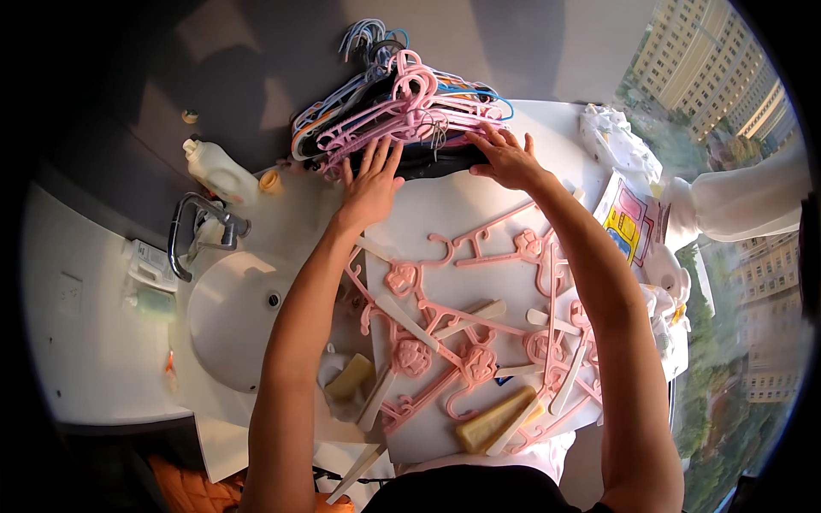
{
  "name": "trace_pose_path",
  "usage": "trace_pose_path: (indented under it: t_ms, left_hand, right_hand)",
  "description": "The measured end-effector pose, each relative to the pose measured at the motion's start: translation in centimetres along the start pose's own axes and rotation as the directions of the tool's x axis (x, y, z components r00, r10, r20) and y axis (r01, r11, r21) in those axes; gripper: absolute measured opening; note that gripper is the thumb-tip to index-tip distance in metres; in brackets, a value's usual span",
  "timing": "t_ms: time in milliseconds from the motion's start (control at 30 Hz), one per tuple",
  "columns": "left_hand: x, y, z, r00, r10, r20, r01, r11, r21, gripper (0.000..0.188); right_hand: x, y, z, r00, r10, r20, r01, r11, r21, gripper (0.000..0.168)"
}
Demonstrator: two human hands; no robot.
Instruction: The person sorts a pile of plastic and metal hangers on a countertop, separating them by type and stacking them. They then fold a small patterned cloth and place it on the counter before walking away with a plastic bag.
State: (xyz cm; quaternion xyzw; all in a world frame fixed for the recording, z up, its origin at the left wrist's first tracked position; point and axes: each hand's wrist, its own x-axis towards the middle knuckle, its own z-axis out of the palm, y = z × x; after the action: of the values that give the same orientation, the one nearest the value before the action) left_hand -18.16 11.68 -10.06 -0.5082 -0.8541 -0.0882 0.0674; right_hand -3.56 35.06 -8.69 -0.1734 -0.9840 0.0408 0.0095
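Observation:
At the back of the white counter, a stack of clothes hangers in pink, blue, black and orange leans against the wall. My left hand rests its spread fingertips on the lower left edge of the stack. At its lower right edge is my right hand, fingers apart, near the pink hangers. Between both hands lies a black item under the stack. Nearer to me, several pink plastic hangers with moulded figures lie scattered on a white board, among off-white flat strips.
On the left are a round sink, a chrome faucet and a white detergent bottle. A yellow block lies at the board's near edge. White plastic bags and a coloured drawing lie at right, beside a window.

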Motion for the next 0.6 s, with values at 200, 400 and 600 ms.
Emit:
trace_pose_path:
  t_ms: [200, 400, 600]
  left_hand:
    - [-2.6, 1.1, 0.2, 0.999, -0.024, -0.044, 0.026, 0.999, 0.039, 0.068]
    - [-2.7, 1.3, -0.4, 0.998, 0.007, -0.068, -0.007, 1.000, -0.002, 0.070]
    - [-1.4, 1.7, -1.4, 0.999, 0.041, 0.032, -0.042, 0.999, 0.025, 0.071]
  right_hand:
    - [-2.9, -1.2, 0.2, 0.996, 0.049, -0.076, -0.052, 0.998, -0.032, 0.083]
    - [-6.3, 0.4, 0.2, 0.953, 0.114, -0.282, -0.074, 0.986, 0.150, 0.043]
    - [-6.3, 2.6, -0.8, 0.987, 0.113, -0.116, -0.038, 0.857, 0.513, 0.032]
